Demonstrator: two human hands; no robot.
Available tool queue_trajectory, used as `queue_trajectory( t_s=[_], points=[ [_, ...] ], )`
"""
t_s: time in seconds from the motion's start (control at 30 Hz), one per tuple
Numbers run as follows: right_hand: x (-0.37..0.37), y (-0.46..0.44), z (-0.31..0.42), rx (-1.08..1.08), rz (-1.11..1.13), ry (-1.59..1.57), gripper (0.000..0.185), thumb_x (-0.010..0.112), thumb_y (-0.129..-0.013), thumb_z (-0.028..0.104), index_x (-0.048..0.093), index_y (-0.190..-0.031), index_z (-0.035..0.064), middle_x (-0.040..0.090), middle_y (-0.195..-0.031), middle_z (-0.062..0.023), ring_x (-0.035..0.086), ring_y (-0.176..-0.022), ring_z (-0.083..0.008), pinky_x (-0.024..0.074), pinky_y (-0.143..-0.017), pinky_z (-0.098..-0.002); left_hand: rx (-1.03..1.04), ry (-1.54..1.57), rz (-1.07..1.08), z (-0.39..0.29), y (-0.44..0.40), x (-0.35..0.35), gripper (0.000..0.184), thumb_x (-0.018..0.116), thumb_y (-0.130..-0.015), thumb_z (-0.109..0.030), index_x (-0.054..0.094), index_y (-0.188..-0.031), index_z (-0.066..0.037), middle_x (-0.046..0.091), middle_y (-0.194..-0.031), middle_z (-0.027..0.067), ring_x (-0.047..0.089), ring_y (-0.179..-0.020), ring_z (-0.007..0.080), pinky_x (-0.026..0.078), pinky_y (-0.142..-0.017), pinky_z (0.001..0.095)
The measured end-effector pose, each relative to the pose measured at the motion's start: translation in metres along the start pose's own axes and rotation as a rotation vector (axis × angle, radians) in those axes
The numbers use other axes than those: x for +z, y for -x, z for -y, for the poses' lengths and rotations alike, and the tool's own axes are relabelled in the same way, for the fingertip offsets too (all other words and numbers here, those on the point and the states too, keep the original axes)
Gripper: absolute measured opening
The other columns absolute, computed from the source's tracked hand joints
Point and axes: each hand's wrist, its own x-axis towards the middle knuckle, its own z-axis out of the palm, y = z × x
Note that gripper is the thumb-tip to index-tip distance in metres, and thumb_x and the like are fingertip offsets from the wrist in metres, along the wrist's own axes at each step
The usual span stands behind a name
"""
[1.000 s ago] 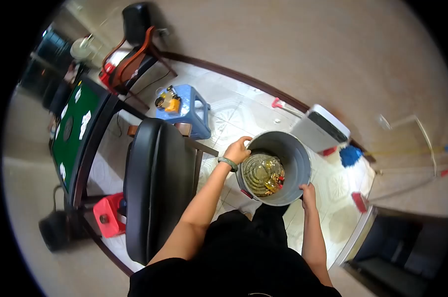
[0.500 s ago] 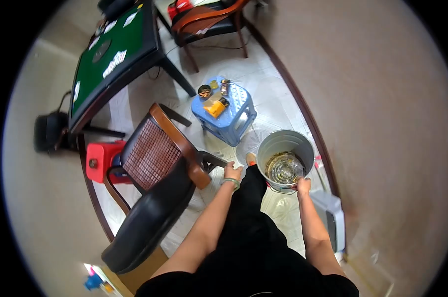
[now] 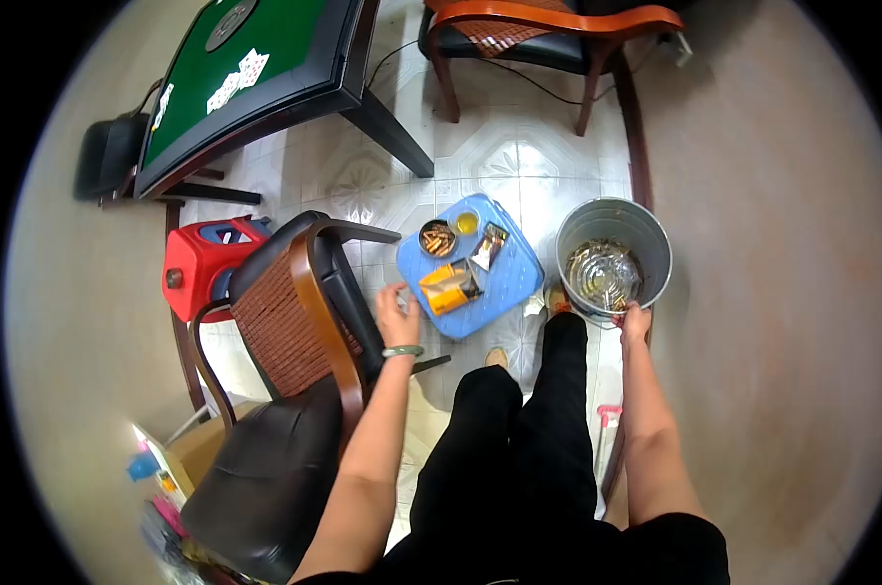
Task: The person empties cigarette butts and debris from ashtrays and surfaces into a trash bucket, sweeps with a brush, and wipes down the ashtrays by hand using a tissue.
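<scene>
My right hand (image 3: pixel 635 323) grips the near rim of a grey bucket (image 3: pixel 660 249). Inside the bucket lies crumpled clear plastic (image 3: pixel 607 278) among small brownish bits. Beside the left edge of a blue plastic stool (image 3: pixel 504 292), my left hand (image 3: pixel 397 317) is empty, fingers apart, with a green bangle (image 3: pixel 403 351) at the wrist. On the stool stand a round tin of cigarette butts (image 3: pixel 437 239), a small cup of yellow liquid (image 3: pixel 467 223), a dark packet (image 3: pixel 489 247) and a torn yellow-orange packet (image 3: pixel 449 288).
An armchair (image 3: pixel 275 327) stands close on my left, with a red stool (image 3: pixel 192 268) behind it. A green-topped table (image 3: pixel 275 39) holds playing cards (image 3: pixel 238 81). Another wooden armchair (image 3: pixel 558 19) is at the back. The wall (image 3: pixel 772 292) runs along my right.
I have come nearer to the blue stool, which now sits just ahead. My left hand has moved from the armchair's side to the stool's edge. The bucket has come along in my right hand.
</scene>
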Motion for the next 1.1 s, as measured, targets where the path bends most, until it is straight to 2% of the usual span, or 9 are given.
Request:
queue_trajectory(
  t_s=[0.17,0.2,0.33,0.67,0.77,0.93,1.03,1.07,1.1],
  points=[
    [0.105,-0.138,0.003,-0.057,0.124,0.082,0.018,0.050,-0.081,0.007,0.049,-0.096,-0.0038,0.059,-0.071,-0.0140,0.056,-0.044,-0.0204,0.0522,-0.040,-0.0327,0.017,-0.221,0.165,-0.003,-0.074,0.040,0.065,0.074,-0.070,-0.011,0.044,-0.128,-0.006,0.041,-0.133,0.0200,0.041,-0.123,0.0383,0.037,-0.103,0.0421],
    [0.123,-0.163,-0.008,-0.104,0.108,0.014,0.019,0.050,-0.082,0.007,0.049,-0.098,-0.0040,0.060,-0.073,-0.0148,0.057,-0.044,-0.0211,0.0526,-0.041,-0.0325,-0.044,-0.241,0.288,-0.002,-0.082,0.050,0.086,0.079,-0.065,-0.016,0.034,-0.137,-0.007,0.028,-0.143,0.0233,0.034,-0.128,0.0411,0.033,-0.107,0.0426],
    [0.172,-0.217,-0.009,-0.009,0.276,0.012,0.024,0.052,-0.085,0.011,0.049,-0.106,-0.0007,0.062,-0.083,-0.0156,0.062,-0.057,-0.0226,0.0556,-0.048,-0.0336,-0.133,-0.233,0.400,-0.011,-0.099,0.086,0.105,0.087,-0.056,-0.018,0.027,-0.141,-0.009,0.024,-0.145,0.0232,0.031,-0.131,0.0410,0.031,-0.109,0.0422],
    [0.197,-0.239,-0.032,0.180,0.449,0.070,0.036,0.055,-0.090,0.017,0.044,-0.122,0.0048,0.059,-0.108,-0.0160,0.065,-0.083,-0.0272,0.0593,-0.060,-0.0386,-0.203,-0.201,0.356,-0.016,-0.103,0.122,0.113,0.087,-0.052,-0.014,0.022,-0.144,-0.012,0.028,-0.142,0.0217,0.036,-0.128,0.0397,0.038,-0.105,0.0414],
    [0.184,-0.237,-0.033,0.242,0.479,0.156,0.037,0.057,-0.091,0.022,0.043,-0.122,0.0071,0.060,-0.104,-0.0145,0.065,-0.081,-0.0266,0.0594,-0.061,-0.0399,-0.162,-0.237,0.332,-0.012,-0.106,0.126,0.110,0.086,-0.052,-0.012,0.025,-0.143,-0.011,0.034,-0.136,0.0211,0.039,-0.124,0.0400,0.039,-0.102,0.0417],
    [0.157,-0.250,-0.017,0.355,0.522,0.573,0.050,0.063,-0.088,0.038,0.049,-0.110,-0.0055,0.062,-0.092,-0.0113,0.064,-0.079,-0.0238,0.0557,-0.070,-0.0388,-0.164,-0.201,0.296,-0.011,-0.105,0.127,0.103,0.084,-0.051,-0.007,0.030,-0.139,-0.009,0.040,-0.125,0.0211,0.043,-0.117,0.0403,0.041,-0.099,0.0423],
    [0.140,-0.231,0.005,-0.407,0.398,1.133,0.047,0.063,-0.088,0.037,0.053,-0.104,-0.0062,0.064,-0.093,-0.0139,0.064,-0.082,-0.0237,0.0518,-0.077,-0.0359,-0.245,-0.139,0.218,-0.017,-0.104,0.119,0.102,0.084,-0.052,-0.006,0.030,-0.138,-0.009,0.040,-0.125,0.0214,0.044,-0.115,0.0412,0.042,-0.099,0.0419],
    [0.148,-0.195,0.035,-0.395,0.379,0.996,0.040,0.064,-0.088,0.032,0.057,-0.101,-0.0045,0.064,-0.096,-0.0143,0.063,-0.087,-0.0225,0.0483,-0.082,-0.0332,-0.251,-0.150,0.196,-0.021,-0.105,0.113,0.101,0.084,-0.052,-0.006,0.030,-0.137,-0.006,0.040,-0.125,0.0216,0.045,-0.114,0.0405,0.042,-0.098,0.0414],
    [0.155,-0.162,0.056,-0.566,0.465,0.898,0.029,0.065,-0.088,0.023,0.058,-0.104,-0.0002,0.065,-0.096,-0.0119,0.063,-0.089,-0.0221,0.0488,-0.080,-0.0331,-0.235,-0.168,0.173,-0.025,-0.105,0.106,0.101,0.085,-0.052,-0.006,0.030,-0.137,-0.006,0.040,-0.125,0.0216,0.046,-0.114,0.0399,0.042,-0.098,0.0413]
  ],
)
